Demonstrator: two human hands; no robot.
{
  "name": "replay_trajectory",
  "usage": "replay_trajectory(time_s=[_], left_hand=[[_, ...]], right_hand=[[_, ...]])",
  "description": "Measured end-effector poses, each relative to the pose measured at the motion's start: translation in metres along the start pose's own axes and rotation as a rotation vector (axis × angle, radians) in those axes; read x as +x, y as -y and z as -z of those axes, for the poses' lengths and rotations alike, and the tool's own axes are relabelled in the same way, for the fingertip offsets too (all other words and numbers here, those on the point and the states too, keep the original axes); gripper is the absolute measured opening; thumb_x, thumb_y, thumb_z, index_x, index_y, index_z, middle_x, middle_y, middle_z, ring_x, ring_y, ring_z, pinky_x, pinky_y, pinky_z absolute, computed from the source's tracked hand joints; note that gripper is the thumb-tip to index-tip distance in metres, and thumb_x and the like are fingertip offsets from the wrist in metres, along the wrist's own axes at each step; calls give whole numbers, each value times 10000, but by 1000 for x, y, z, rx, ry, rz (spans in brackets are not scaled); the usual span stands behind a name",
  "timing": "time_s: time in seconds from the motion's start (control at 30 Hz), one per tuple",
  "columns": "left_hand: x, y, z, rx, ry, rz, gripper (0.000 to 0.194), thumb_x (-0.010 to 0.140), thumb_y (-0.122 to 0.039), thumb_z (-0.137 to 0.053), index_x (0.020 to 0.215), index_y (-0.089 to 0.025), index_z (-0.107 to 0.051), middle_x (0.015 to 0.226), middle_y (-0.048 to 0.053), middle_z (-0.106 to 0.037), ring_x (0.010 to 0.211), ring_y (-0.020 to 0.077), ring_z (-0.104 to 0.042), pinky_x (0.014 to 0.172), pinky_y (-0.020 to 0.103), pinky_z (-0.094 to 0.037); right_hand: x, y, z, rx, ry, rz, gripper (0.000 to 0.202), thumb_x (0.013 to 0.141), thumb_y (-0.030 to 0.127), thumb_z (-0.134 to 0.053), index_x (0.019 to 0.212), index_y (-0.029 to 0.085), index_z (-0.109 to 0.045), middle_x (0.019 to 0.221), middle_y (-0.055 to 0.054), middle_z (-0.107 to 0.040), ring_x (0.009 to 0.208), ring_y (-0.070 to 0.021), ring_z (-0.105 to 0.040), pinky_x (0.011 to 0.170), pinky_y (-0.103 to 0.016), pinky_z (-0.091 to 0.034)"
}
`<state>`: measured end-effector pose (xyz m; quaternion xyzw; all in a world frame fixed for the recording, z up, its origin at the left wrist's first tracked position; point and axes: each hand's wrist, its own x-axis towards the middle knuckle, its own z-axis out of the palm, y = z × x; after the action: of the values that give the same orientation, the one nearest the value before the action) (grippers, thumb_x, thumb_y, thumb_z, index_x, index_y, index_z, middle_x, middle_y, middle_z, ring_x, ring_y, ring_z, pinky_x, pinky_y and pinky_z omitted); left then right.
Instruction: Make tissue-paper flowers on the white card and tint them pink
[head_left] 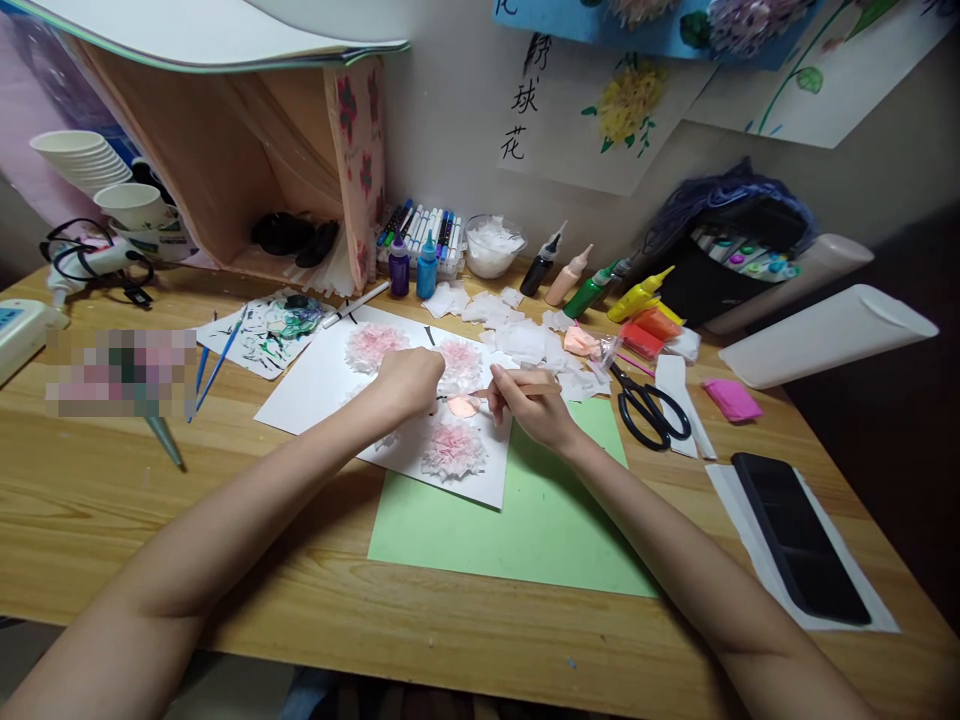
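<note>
Bare forearms (292,475) angled inward, left hand (414,380) curled, right hand (531,400) pinched

White rectangular paper sheet (319,380) overlaps a green rectangular paper sheet (510,530) at four o'clock, with black loop-handled scissors (628,380) at three, a purple cylindrical plastic bottle (399,272) at twelve, slender blue paintbrushes (221,359) at nine.

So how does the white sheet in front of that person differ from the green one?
The white sheet carries ruffled pink-and-white flowers; the visible part of the green sheet is plain pale green.
The white sheet lies on top, overlapping the green sheet, which is partly hidden beneath it.
The white sheet sits more slanted, while the green sheet's near edge runs closer to parallel with the table's.
Both lie flat.
</note>
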<state>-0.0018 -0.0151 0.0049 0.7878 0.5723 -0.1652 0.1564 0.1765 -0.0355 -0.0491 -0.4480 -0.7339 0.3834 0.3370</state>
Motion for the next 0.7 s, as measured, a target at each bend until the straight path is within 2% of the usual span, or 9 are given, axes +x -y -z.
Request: replay_trajectory(time_s=[0.27,0.43,0.53,0.7], left_hand=[[-1,-1,1,-5,12,4,200,702,-199,-697,896,-157,-728,903,124,-726,950,275,-653,763,304,-475],[-3,-2,2,7,7,3,205,706,-191,-684,902,-151,-726,901,125,-728,943,273,-656,763,305,-478],[-2,-1,2,13,4,3,206,710,-182,-668,906,-150,-723,896,121,-729,936,264,-657,759,296,-477],[-1,0,1,11,12,-9,185,702,-192,-670,873,-152,-727,896,118,-731,915,266,-658,724,292,-475]], right_hand=[[1,-2,-4,-120,17,66,531,970,407,-348,524,189,-535,460,11,-565,513,-114,-565,610,-239,-416],[4,1,-9,-210,5,85,558,976,399,-325,472,196,-454,445,5,-543,512,-117,-564,608,-241,-402],[5,3,-11,-197,-18,36,561,971,424,-328,471,200,-448,428,7,-534,490,-116,-550,595,-244,-404],[0,4,-6,-104,-76,60,603,957,495,-320,452,205,-481,442,-6,-542,494,-129,-546,594,-267,-419]])
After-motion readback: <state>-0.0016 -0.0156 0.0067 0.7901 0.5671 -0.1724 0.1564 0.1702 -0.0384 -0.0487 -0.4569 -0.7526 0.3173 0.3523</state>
